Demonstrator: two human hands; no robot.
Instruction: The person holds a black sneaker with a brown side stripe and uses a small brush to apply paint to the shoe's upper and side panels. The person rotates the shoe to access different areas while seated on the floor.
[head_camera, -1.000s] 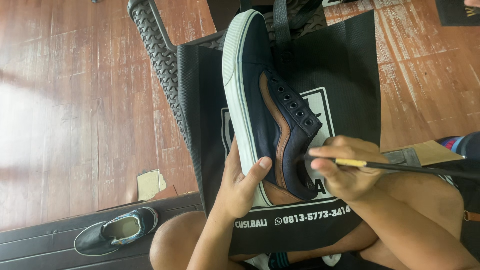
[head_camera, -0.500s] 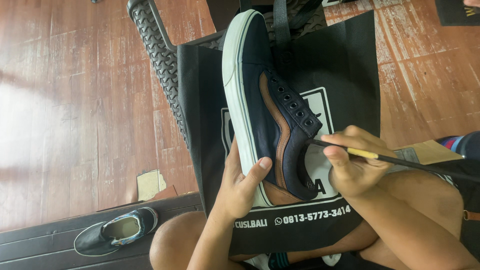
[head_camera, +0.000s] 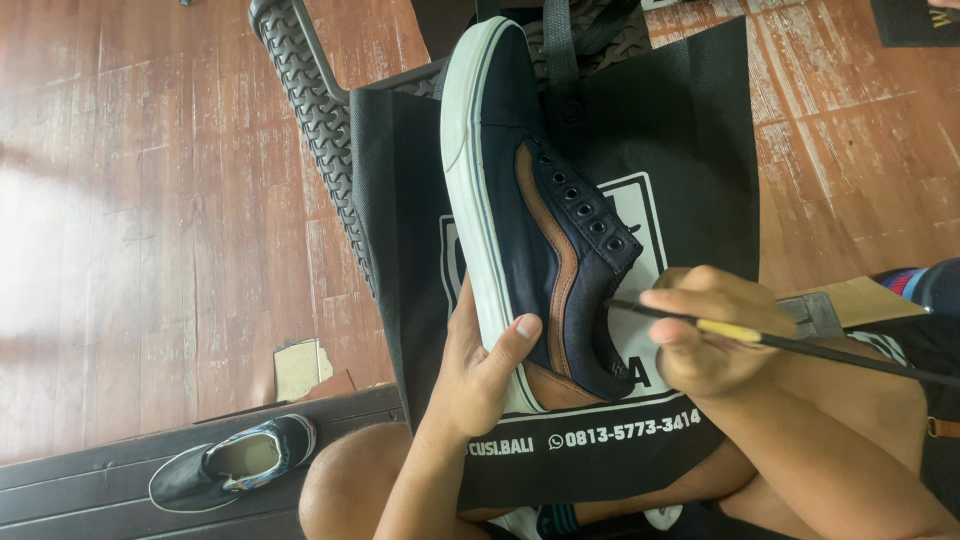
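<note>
Over a black tote bag (head_camera: 700, 140) on the lap, the left hand (head_camera: 480, 365) wraps around the heel of a navy sneaker (head_camera: 530, 200) with a brown stripe. Just right of it, the right hand (head_camera: 715, 330) pinches a thin paintbrush (head_camera: 800, 345), tip at the sneaker's collar.

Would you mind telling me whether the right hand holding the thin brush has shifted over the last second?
Yes. The right hand with the thin black brush has drifted slightly right, away from the eyelets of the navy canvas sneaker, which stays put.
</note>
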